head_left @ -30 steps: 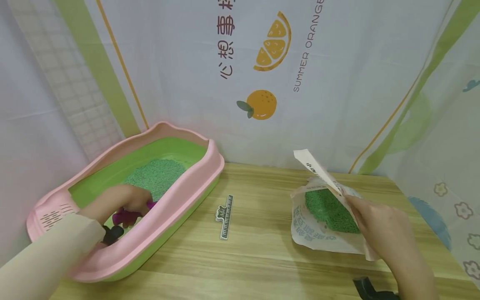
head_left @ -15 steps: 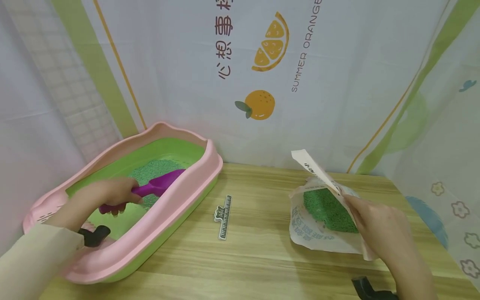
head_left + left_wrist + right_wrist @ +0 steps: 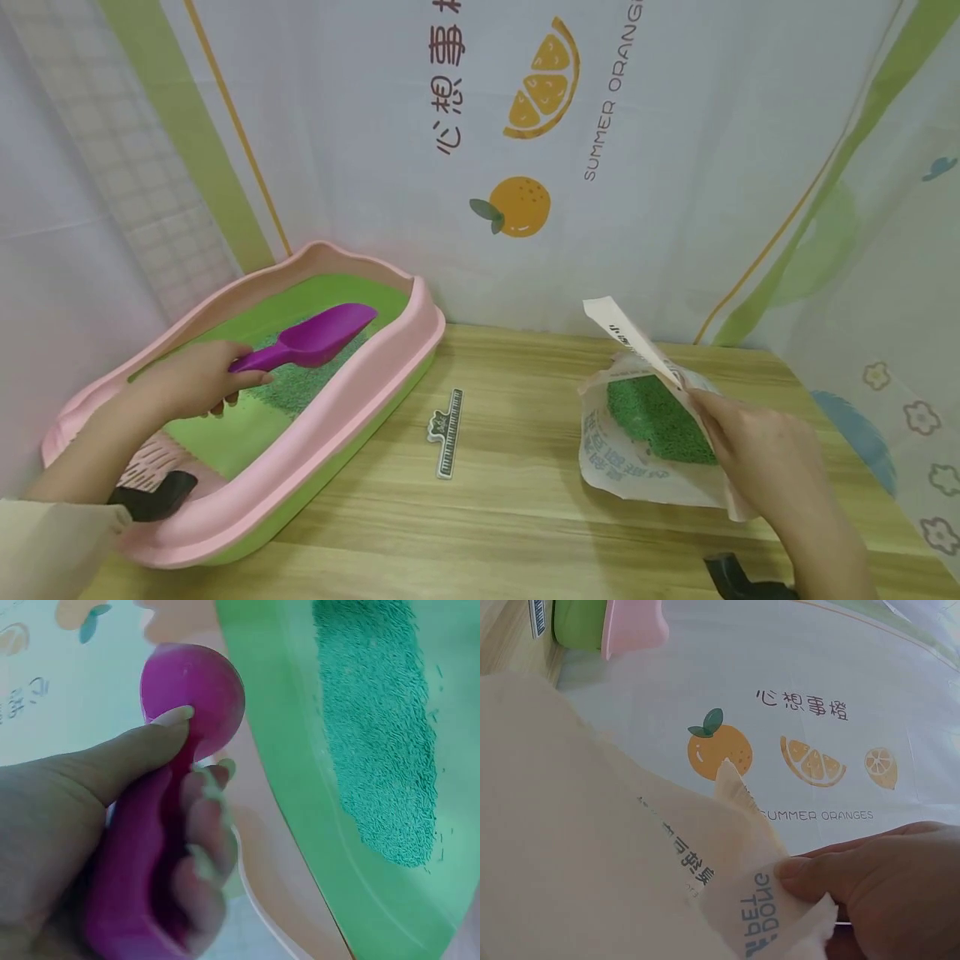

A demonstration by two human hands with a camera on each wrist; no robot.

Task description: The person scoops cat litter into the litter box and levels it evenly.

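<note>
My left hand (image 3: 197, 379) grips the handle of a purple scoop (image 3: 327, 335), held above the litter box (image 3: 375, 408). No pellets show in the part of its bowl that I can see. In the left wrist view the thumb lies along the scoop's neck (image 3: 161, 776) and the fingers curl under the handle. Green pellet litter (image 3: 296, 390) lies in a heap on the box floor. On the right, my right hand (image 3: 772, 450) pinches the edge of an open paper bag (image 3: 615, 479) with darker green pellets (image 3: 660, 421) inside.
A flat bear-topped clip (image 3: 447, 437) lies on the wooden table (image 3: 517, 533) between box and bag. Printed curtains (image 3: 660, 242) enclose the back and sides. Black wrist mounts (image 3: 153, 497) show by both wrists. The box has a raised pink rim.
My left hand has risen from low in the litter box, lifting the purple scoop into view above the rim. My right hand stays on the bag's edge.
</note>
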